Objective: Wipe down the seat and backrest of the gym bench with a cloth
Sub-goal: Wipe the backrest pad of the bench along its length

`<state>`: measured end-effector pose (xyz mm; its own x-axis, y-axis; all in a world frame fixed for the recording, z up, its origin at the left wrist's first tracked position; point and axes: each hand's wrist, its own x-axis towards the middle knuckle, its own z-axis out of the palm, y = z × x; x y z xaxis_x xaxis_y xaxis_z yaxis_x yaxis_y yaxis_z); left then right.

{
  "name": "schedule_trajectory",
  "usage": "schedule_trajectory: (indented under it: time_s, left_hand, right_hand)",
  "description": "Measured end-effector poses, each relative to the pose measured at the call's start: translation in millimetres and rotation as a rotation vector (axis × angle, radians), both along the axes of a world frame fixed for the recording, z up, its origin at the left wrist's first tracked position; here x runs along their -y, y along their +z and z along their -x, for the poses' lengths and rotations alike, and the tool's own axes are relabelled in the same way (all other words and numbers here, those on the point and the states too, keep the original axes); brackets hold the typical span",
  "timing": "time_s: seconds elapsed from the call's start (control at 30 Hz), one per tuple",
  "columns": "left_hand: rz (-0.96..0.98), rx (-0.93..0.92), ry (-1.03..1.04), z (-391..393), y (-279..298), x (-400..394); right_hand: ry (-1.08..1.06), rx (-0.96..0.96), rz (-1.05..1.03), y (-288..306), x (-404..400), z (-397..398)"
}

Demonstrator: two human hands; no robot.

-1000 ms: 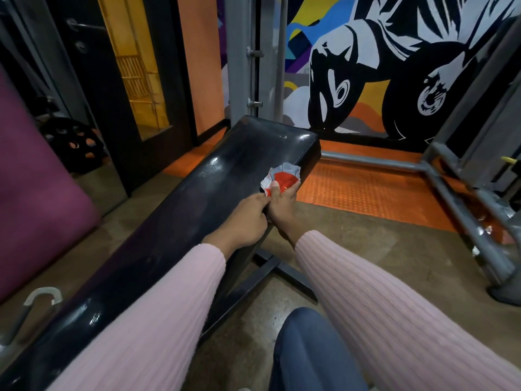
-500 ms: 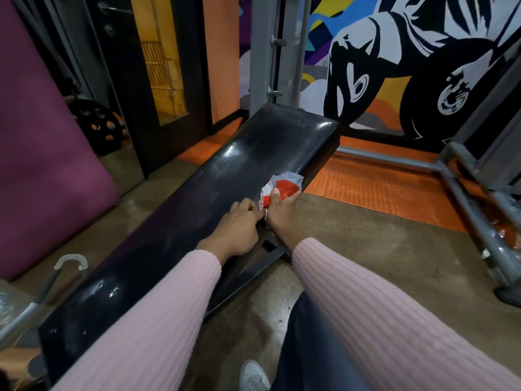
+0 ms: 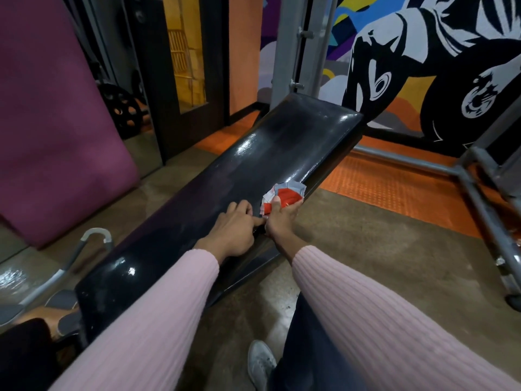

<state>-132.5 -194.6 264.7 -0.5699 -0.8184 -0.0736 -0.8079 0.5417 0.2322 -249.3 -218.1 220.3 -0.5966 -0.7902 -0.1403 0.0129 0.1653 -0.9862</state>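
Note:
A long black padded gym bench (image 3: pixel 270 153) runs from lower left to upper right in the head view. My right hand (image 3: pixel 282 221) grips a crumpled red and white cloth (image 3: pixel 284 194) against the bench's right edge, thumb on top of the cloth. My left hand (image 3: pixel 234 230) lies on the pad just left of it, fingers loosely curled and holding nothing, its fingertips touching the right hand. Both arms wear pink ribbed sleeves.
A purple mat (image 3: pixel 56 122) leans at the left. A grey steel rack frame (image 3: pixel 479 193) stands on orange flooring at the right, and an upright post (image 3: pixel 293 46) rises behind the bench. A curved metal handle (image 3: pixel 93 238) and weight plates (image 3: pixel 124 108) sit left. My shoe (image 3: pixel 260 362) is below.
Both hands and the cloth have slid back along the bench's right edge toward me. My left hand has flattened onto the pad. My view has shifted, showing the bench's near end.

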Motion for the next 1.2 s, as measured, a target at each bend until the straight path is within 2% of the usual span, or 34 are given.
schedule_trajectory:
  time_s: [0.33,0.67,0.87,1.07,1.2]
  left_hand:
    - [-0.065,0.032,0.016,-43,-10,-18]
    - [-0.153,-0.052,0.074,-65,-24,-30]
    - [-0.067,-0.125,0.118,-80,-63,-73]
    - [0.043,0.02,0.166,-137,-119,-115]
    - [0.163,-0.089,0.258,-180,-153,-138]
  right_hand:
    - [0.056,0.032,-0.087,-29,-23,-48]
    - [0.063,0.045,-0.178,-45,-37,-78]
    - [0.166,0.13,-0.209,-56,-59,-96]
    - [0.151,0.171,-0.229,-66,-74,-118]
    - [0.115,0.19,-0.232,-73,-82,-138]
